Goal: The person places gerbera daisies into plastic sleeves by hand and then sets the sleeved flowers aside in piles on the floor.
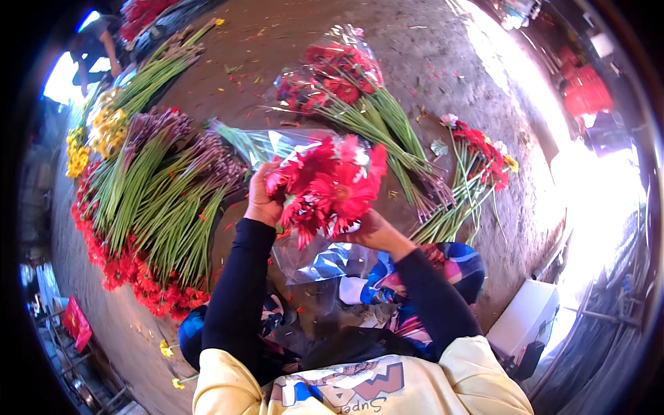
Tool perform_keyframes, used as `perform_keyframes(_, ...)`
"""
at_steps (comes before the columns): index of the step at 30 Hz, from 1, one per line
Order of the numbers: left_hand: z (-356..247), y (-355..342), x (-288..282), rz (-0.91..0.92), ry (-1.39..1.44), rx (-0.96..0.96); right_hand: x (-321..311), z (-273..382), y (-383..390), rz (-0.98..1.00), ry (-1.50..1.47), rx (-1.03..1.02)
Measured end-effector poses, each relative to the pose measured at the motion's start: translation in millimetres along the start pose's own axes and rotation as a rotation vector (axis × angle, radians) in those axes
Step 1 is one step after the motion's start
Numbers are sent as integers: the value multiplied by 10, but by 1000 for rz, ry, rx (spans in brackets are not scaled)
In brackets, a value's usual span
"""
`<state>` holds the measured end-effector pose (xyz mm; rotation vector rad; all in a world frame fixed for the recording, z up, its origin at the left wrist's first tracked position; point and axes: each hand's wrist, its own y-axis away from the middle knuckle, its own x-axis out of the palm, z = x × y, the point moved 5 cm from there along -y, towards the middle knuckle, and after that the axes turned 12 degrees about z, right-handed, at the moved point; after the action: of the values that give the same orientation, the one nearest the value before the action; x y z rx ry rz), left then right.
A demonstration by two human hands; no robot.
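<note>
A bunch of red gerbera daisies (335, 187) is held up in front of me, blooms facing me and stems pointing away to the upper left inside a clear plastic sleeve (277, 142). On the left edge of the blooms, my left hand (265, 197) is closed around the bunch, its thumb side up by the sleeve. My right hand (375, 234) holds the bunch from below right; its fingertips are hidden by the petals. More clear plastic (325, 264) lies below the blooms, over my lap.
Large piles of red gerberas (166, 200) cover the ground at left, with yellow flowers (107, 128) beyond. Sleeved red bunches (346, 79) lie ahead, and loose gerberas (477, 152) at right. A white box (526, 315) stands at lower right. Another person (97, 48) is at far left.
</note>
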<state>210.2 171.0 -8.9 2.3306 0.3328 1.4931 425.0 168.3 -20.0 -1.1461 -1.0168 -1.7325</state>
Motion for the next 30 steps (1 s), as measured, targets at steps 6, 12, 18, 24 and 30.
perform_keyframes(6,-52,-148,270,208,15,-68,64,221,39,-137,914,-538)
perform_keyframes(12,-114,-407,274,175,24,-26,146,859,520,-523,1424,-250)
perform_keyframes(18,220,-706,307,108,-18,18,420,887,708,-514,1691,-327)
perform_keyframes(24,253,-879,380,145,31,66,471,496,588,-477,1787,-162)
perform_keyframes(30,206,-1122,49,0,92,147,387,1060,828,-682,1448,-294)
